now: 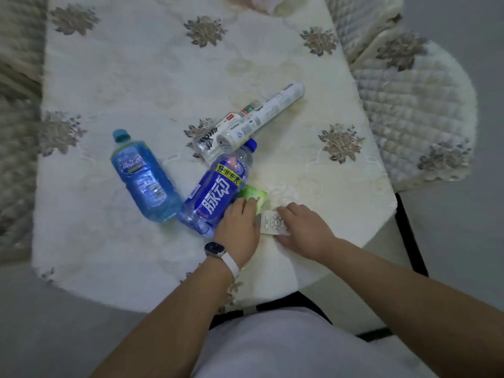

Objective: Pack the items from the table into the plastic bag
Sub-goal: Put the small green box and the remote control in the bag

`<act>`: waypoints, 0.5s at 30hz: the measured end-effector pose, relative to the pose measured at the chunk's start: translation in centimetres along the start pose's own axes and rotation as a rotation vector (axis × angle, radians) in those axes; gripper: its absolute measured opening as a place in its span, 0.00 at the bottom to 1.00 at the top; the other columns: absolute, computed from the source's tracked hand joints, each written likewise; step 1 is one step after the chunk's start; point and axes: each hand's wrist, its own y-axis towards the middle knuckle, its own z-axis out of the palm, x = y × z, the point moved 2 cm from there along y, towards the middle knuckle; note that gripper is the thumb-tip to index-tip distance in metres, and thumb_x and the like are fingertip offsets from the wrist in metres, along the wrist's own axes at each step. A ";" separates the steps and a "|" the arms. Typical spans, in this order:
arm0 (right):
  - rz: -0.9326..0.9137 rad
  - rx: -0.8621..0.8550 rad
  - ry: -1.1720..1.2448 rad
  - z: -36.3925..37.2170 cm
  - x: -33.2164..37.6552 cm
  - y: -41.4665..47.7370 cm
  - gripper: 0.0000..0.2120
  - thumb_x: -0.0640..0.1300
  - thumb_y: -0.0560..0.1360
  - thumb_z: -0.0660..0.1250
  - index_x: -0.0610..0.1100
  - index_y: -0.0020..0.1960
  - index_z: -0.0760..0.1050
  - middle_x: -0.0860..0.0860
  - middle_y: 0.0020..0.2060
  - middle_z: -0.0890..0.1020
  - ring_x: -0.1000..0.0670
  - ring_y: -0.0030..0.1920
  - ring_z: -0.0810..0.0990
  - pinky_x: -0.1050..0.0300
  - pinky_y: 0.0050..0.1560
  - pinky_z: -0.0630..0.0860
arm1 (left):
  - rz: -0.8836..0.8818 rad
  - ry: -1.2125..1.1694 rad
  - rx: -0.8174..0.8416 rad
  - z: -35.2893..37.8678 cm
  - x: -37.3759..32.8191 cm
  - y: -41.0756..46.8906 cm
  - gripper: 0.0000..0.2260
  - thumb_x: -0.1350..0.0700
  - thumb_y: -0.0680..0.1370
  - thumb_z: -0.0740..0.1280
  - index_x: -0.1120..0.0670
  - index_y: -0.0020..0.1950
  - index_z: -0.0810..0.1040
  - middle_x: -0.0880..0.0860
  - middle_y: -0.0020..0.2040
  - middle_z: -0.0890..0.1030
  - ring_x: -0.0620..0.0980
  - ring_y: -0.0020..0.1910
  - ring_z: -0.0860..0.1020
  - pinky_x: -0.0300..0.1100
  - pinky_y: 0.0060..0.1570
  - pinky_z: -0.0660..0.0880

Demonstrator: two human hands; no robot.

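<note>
Left hand beside right hand, palms down

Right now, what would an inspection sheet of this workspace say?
Surface: tablecloth, white, floral motifs.
Job's things: light blue bottle, dark blue bottle, clear bottle, white tube, green packet, remote, all lying; bag not clearly seen.
Clutter: nothing seen.
Hands: left hand on green packet, grip unclear; right hand holds remote.
Cables: nothing seen.
Surroundings: quilted chair cover at right; watch on left wrist.

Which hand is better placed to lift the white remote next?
Right hand: its fingers and thumb pinch the remote, while the left hand rests on the green packet beside it.
</note>
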 end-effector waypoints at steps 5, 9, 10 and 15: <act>0.294 0.028 0.142 1.4 1.0 -3.9 0.27 0.55 0.70 0.71 0.45 0.65 0.70 0.47 0.54 0.73 0.43 0.54 0.73 0.51 0.48 0.73 | 0.103 0.086 0.043 0.3 0.1 1.2 0.14 0.55 0.76 0.64 0.56 0.61 0.73 0.57 0.58 0.74 0.58 0.56 0.73 0.51 0.48 0.74; 0.505 0.013 0.272 1.4 0.7 -7.1 0.25 0.51 0.70 0.71 0.43 0.62 0.69 0.46 0.54 0.73 0.43 0.54 0.76 0.52 0.47 0.73 | 0.172 0.138 0.135 0.7 -0.1 2.4 0.17 0.54 0.78 0.64 0.57 0.66 0.71 0.59 0.68 0.69 0.60 0.66 0.69 0.53 0.58 0.73; 0.553 0.000 0.304 1.2 0.5 -8.0 0.23 0.50 0.70 0.71 0.43 0.60 0.68 0.46 0.54 0.74 0.42 0.52 0.77 0.52 0.45 0.72 | 0.176 0.148 0.150 0.9 0.0 2.8 0.18 0.56 0.77 0.65 0.57 0.67 0.71 0.60 0.72 0.67 0.60 0.70 0.66 0.54 0.62 0.71; 0.776 -0.123 0.526 0.4 0.0 -11.5 0.22 0.50 0.69 0.75 0.45 0.52 0.64 0.53 0.38 0.76 0.49 0.36 0.76 0.56 0.30 0.65 | 0.238 0.228 0.156 1.8 -0.4 4.5 0.21 0.60 0.74 0.66 0.62 0.67 0.71 0.63 0.76 0.63 0.63 0.77 0.57 0.57 0.73 0.61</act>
